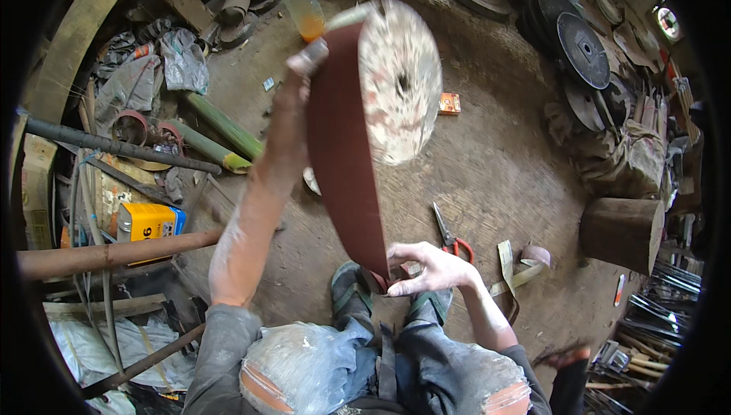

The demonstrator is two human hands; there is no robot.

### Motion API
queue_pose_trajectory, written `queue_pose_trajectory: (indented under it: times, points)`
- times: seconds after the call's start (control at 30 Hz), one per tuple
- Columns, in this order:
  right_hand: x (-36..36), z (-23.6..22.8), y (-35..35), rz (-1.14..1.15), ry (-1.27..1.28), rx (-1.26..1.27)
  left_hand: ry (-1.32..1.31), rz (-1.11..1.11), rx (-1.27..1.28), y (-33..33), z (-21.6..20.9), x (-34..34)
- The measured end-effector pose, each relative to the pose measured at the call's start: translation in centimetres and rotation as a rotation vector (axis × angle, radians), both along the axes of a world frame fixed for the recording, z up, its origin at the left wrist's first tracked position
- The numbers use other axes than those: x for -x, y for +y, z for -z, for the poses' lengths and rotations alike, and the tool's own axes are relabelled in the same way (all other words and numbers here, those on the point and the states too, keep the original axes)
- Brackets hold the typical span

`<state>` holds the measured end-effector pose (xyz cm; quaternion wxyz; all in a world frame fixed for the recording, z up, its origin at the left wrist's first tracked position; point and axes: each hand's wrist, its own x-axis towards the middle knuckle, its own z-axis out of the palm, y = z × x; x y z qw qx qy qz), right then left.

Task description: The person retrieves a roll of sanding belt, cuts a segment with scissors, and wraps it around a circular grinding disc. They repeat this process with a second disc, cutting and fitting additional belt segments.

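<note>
A round wheel with a mottled whitish face and a small centre hole is held up in front of me, blurred by motion. Along its rim runs a wide reddish-brown sandpaper strip, hanging down toward my feet. My left hand grips the upper left edge of wheel and strip; part of its fingers is hidden. Lower down, my right hand pinches the strip's lower end between thumb and fingers. On the floor just beyond that hand lie scissors with red-orange handles.
Curled strip offcuts lie right of the scissors. A bottle with orange liquid stands at the back. Metal bars jut in from the left. A wooden stump and dark discs stand right. Someone's limb shows lower right.
</note>
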<state>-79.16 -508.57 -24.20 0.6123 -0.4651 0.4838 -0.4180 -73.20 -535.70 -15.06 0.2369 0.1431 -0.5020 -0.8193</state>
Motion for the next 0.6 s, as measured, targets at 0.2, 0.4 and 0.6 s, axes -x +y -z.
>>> queue_pose_trajectory:
  times: [0.2, 0.4, 0.6]
  points:
    - [-2.7, 2.1, -1.1, 0.396, 0.791, 0.14, 0.438, -0.451, 1.254, -6.0, 0.9, -0.2]
    - [-1.6, 8.1, 0.7, 0.302, 0.93, -0.143, 0.089, -0.294, 0.39, -4.7, 2.9, -9.3]
    - [3.1, 8.3, 7.5, 0.318, 0.062, -0.389, -0.023, 0.546, -0.177, -4.1, 1.2, -10.7]
